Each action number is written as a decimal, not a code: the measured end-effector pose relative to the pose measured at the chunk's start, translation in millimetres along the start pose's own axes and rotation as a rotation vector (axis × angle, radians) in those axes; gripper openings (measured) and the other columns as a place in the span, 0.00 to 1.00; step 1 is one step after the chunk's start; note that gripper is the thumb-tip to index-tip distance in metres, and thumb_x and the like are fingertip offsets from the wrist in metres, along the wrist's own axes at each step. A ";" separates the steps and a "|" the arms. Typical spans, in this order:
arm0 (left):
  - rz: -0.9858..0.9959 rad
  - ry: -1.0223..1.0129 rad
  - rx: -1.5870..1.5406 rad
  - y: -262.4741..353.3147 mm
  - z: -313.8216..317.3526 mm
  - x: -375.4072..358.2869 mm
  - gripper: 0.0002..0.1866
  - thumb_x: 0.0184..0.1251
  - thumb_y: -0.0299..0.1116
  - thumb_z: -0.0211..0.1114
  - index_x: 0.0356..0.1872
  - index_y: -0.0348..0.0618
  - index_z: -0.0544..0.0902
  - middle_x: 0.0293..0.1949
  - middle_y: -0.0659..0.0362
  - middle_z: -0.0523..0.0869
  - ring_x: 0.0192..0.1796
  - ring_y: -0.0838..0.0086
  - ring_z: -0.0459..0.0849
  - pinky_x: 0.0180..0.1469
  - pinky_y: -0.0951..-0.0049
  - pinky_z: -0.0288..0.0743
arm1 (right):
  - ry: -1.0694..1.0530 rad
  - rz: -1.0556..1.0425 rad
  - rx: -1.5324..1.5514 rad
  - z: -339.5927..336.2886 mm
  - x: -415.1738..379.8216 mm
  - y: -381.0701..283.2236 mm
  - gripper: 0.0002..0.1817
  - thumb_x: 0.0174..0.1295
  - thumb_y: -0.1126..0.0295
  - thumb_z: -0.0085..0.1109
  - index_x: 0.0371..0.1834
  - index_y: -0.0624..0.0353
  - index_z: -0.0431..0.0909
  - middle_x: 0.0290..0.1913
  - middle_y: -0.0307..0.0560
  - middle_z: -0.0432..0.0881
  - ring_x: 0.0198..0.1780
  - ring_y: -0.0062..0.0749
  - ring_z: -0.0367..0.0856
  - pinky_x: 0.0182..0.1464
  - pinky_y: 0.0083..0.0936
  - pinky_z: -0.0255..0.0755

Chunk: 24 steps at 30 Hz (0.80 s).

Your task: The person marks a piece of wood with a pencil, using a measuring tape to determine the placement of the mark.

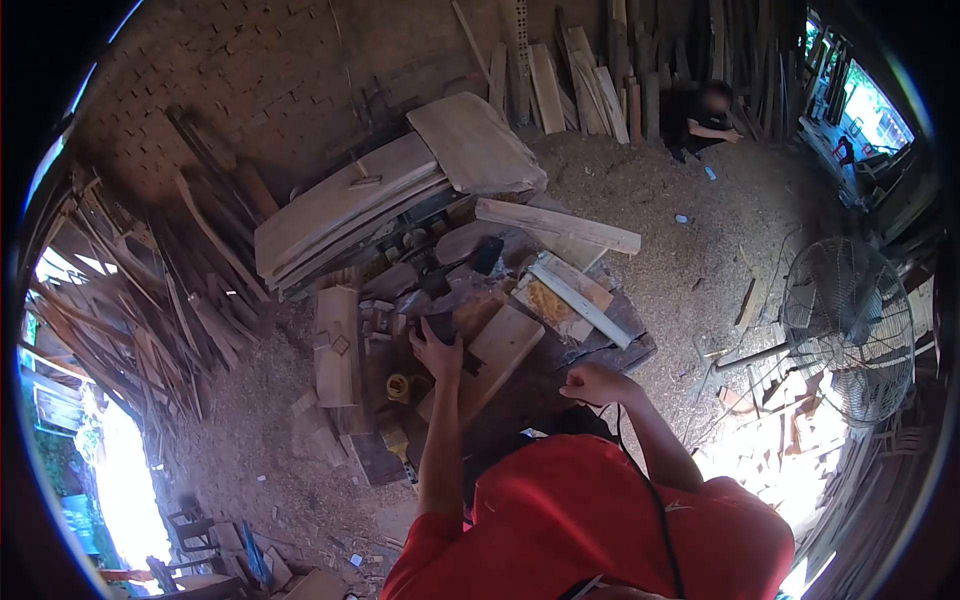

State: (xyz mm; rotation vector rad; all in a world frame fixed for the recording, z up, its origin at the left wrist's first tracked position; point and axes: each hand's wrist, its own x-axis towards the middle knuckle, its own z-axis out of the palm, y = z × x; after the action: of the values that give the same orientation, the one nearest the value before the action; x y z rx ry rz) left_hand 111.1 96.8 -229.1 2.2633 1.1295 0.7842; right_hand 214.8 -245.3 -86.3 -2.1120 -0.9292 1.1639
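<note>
My left hand (437,352) reaches over the cluttered low workbench, its fingers around a dark flat block (438,326). My right hand (592,384) is curled closed near the bench's front right edge; whether anything is inside it is too small to tell. Between the hands lies a light wooden board (505,345). A yellow roll (398,388) sits left of my left forearm, with a brush (398,444) below it. Small wooden blocks (378,320) stand just left of my left hand.
Behind the bench are stacked wide planks (350,205) and a long board (560,225). A large caged fan (848,325) stands at the right. A person (703,120) sits by the back wall. Timber pieces (120,300) lean at the left.
</note>
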 end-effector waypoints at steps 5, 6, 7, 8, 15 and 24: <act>0.052 0.028 0.017 -3.5 1.5 -1.7 0.46 0.52 0.40 0.83 0.74 0.41 0.74 0.76 0.34 0.63 0.76 0.35 0.66 0.78 0.40 0.62 | 0.037 -0.023 -0.173 -10.8 3.1 -2.6 0.21 0.70 0.50 0.69 0.35 0.59 0.86 0.28 0.46 0.86 0.32 0.33 0.85 0.39 0.36 0.76; 0.061 0.038 0.019 -3.4 2.0 -1.2 0.44 0.52 0.40 0.82 0.73 0.41 0.75 0.76 0.33 0.63 0.77 0.35 0.65 0.78 0.40 0.62 | 0.037 -0.037 -0.181 -13.6 3.2 -3.6 0.21 0.71 0.50 0.69 0.35 0.59 0.86 0.29 0.46 0.87 0.32 0.33 0.85 0.39 0.36 0.76; 0.058 0.039 0.022 -3.5 2.3 -0.8 0.44 0.52 0.40 0.82 0.73 0.41 0.75 0.77 0.33 0.63 0.77 0.35 0.65 0.78 0.40 0.62 | 0.036 -0.052 -0.189 -16.5 4.1 -5.1 0.21 0.71 0.50 0.69 0.36 0.59 0.86 0.29 0.46 0.87 0.32 0.33 0.85 0.39 0.36 0.76; 0.055 0.039 0.025 -3.9 2.4 -1.2 0.44 0.53 0.41 0.82 0.73 0.41 0.75 0.77 0.34 0.63 0.77 0.35 0.65 0.78 0.40 0.62 | 0.030 -0.054 -0.197 -19.2 4.9 -6.9 0.21 0.71 0.50 0.69 0.36 0.59 0.87 0.29 0.46 0.87 0.33 0.33 0.85 0.39 0.36 0.76; 0.017 0.065 0.037 -9.2 4.8 2.4 0.42 0.54 0.44 0.81 0.72 0.43 0.76 0.77 0.35 0.63 0.77 0.36 0.66 0.77 0.40 0.63 | 0.008 -0.113 -0.202 -38.6 24.1 -26.0 0.21 0.71 0.50 0.68 0.38 0.61 0.87 0.30 0.46 0.88 0.34 0.32 0.85 0.40 0.34 0.76; 0.152 -0.036 -0.286 58.4 -69.3 -37.5 0.25 0.57 0.41 0.83 0.56 0.45 0.90 0.66 0.44 0.79 0.70 0.44 0.76 0.73 0.48 0.69 | -0.055 -0.103 -0.156 -34.4 23.0 -28.5 0.20 0.72 0.52 0.67 0.37 0.61 0.86 0.28 0.44 0.85 0.31 0.28 0.81 0.38 0.34 0.74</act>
State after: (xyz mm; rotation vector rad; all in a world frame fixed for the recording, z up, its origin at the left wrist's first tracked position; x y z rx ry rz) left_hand 77.5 46.0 -152.2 2.1285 0.7792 0.8978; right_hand 244.9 -214.5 -60.4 -2.1345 -1.1738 1.1347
